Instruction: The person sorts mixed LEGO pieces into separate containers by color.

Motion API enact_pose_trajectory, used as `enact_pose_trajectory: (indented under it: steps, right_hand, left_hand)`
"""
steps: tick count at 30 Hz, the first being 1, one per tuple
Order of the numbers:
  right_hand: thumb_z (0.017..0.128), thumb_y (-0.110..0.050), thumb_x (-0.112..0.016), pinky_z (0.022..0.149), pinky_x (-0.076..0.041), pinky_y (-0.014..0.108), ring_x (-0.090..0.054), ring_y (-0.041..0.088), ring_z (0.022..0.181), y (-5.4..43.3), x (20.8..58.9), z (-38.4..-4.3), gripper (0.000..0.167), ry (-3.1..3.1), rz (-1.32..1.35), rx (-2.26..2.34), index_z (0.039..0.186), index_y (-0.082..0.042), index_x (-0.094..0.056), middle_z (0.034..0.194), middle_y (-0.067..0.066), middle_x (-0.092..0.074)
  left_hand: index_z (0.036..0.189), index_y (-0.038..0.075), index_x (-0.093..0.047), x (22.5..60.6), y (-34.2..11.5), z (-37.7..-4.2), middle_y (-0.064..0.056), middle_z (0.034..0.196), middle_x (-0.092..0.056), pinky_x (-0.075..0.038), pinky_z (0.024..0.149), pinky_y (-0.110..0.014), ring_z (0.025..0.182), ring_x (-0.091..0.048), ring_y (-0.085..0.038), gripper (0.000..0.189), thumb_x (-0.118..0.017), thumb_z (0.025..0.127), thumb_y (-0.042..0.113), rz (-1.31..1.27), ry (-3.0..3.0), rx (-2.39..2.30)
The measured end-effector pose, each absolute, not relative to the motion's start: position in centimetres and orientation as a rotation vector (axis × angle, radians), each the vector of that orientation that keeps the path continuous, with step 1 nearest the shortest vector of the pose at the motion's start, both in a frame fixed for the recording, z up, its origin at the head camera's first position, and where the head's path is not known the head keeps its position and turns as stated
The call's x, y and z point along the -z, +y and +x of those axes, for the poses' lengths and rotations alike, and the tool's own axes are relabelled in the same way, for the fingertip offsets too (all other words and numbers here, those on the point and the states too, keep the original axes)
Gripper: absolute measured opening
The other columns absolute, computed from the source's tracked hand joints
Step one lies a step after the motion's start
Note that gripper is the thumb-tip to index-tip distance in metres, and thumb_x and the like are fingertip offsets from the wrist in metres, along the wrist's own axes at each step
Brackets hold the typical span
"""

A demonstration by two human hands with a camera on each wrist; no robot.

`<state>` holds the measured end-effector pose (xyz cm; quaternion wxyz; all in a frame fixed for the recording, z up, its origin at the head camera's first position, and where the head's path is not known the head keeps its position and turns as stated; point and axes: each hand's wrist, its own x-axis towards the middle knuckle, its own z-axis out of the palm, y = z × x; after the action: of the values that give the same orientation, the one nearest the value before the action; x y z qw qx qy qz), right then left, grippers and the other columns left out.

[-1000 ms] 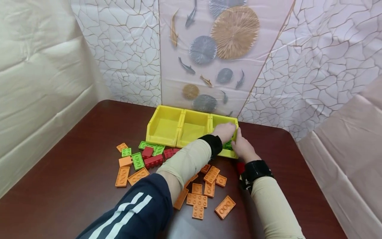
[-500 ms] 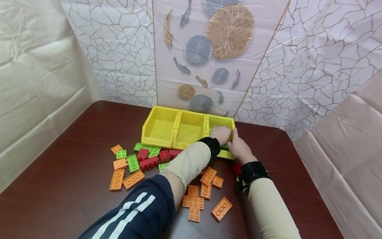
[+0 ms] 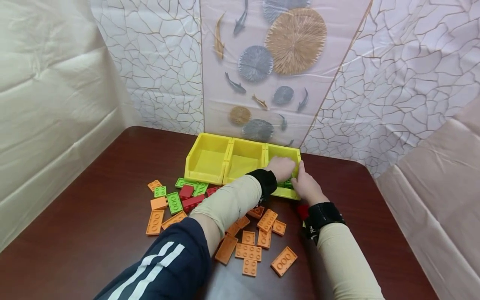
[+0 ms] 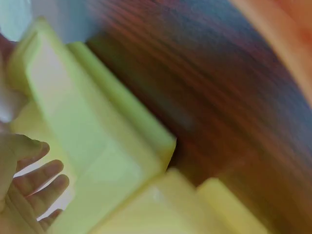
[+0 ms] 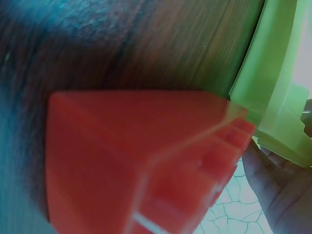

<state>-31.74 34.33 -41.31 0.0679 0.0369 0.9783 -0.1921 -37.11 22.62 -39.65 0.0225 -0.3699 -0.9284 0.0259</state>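
Observation:
My left hand [image 3: 282, 167] reaches down into the right-hand yellow bin [image 3: 286, 193]; from above its fingers are mostly hidden. In the left wrist view that hand [image 4: 31, 183] has its fingers loosely spread beside the pale yellow wall [image 4: 97, 131], with no brick visible in them. Green bricks [image 3: 288, 183] lie inside this bin. My right hand [image 3: 308, 186] holds the bin's right side wall, thumb inside and fingers along the outside. In the right wrist view, the hand [image 5: 287, 195] is at the bin's edge, behind a large red brick [image 5: 146, 146].
Two more yellow bins, the middle one [image 3: 245, 160] and the left one [image 3: 208, 160], adjoin the first. Orange bricks [image 3: 248, 252] lie scattered in front, with green [image 3: 174, 202] and red bricks [image 3: 186, 191] mixed in at left. Another red brick [image 3: 303, 211] sits by my right wrist.
The head view swung slightly and came back. My left hand has shifted a little lower and toward the front within the right bin; my right hand stays at its side wall.

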Motion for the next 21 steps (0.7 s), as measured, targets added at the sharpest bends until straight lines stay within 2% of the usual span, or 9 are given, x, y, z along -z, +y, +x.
enact_pose_trajectory:
  steps: [5,12,17,21]
  right_hand:
    - [0.097,-0.019,-0.036,0.064,-0.040,0.038,-0.053,0.028,0.073,33.8,41.8,-31.8,0.075,2.934,0.113,0.577,0.143,-0.001,0.020,0.089,0.020,-0.054]
    - [0.098,-0.019,-0.034,0.065,-0.041,0.039,-0.054,0.032,0.083,33.7,41.7,-31.4,0.075,2.893,0.125,0.605,0.141,-0.002,0.024,0.119,0.034,-0.047]
    - [0.098,-0.019,-0.035,0.063,-0.041,0.038,-0.054,0.033,0.080,33.7,41.2,-31.5,0.076,2.897,0.094,0.603,0.140,-0.002,0.026,0.114,0.036,-0.049]
    - [0.098,-0.019,-0.034,0.063,-0.041,0.039,-0.054,0.033,0.080,33.5,41.1,-31.7,0.076,2.913,0.058,0.585,0.139,0.000,0.027,0.113,0.037,-0.048]
  left_hand:
    - [0.122,0.019,-0.058,39.0,19.6,-35.9,0.001,0.111,-0.059,-0.049,0.074,-0.029,0.096,-0.057,-0.013,0.028,-0.043,0.098,0.016,-1.232,-2.737,-0.103]
    - [0.113,0.015,-0.062,36.7,12.0,-32.5,0.000,0.107,-0.061,-0.047,0.076,-0.025,0.093,-0.059,-0.013,0.025,-0.046,0.095,0.011,-1.384,-2.593,-0.048]
    - [0.108,0.009,-0.064,36.4,4.1,-31.4,-0.004,0.106,-0.062,-0.046,0.084,-0.026,0.098,-0.059,-0.016,0.022,-0.050,0.092,0.007,-1.424,-2.589,0.131]
    - [0.105,0.010,-0.066,37.7,-0.5,-30.8,-0.003,0.099,-0.063,-0.047,0.080,-0.028,0.092,-0.060,-0.016,0.017,-0.055,0.092,0.012,-1.363,-2.629,0.107]
